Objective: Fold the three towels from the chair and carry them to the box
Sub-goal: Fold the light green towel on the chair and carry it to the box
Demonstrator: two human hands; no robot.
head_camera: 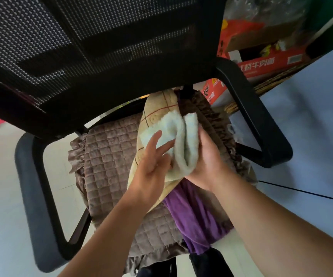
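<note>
Head view, hands: the right hand (205,164) has its fingers clamped around a pale green towel (183,144), bunched into a thick fold; the left hand (151,162) lies flat on the fold with fingers spread apart, pressing and not gripping.
Head view, towels: the pale green towel is held above the chair seat (109,156); a beige checked towel (157,112) lies under it; a purple towel (191,212) trails off the seat's front edge.
Head view, box: a red carton (261,64) stands beyond the armrest (251,116), probably the destination.
Risk: held on one side only, the fold may spring open; the purple towel may slide to the floor; lifting could drag the beige one along.
</note>
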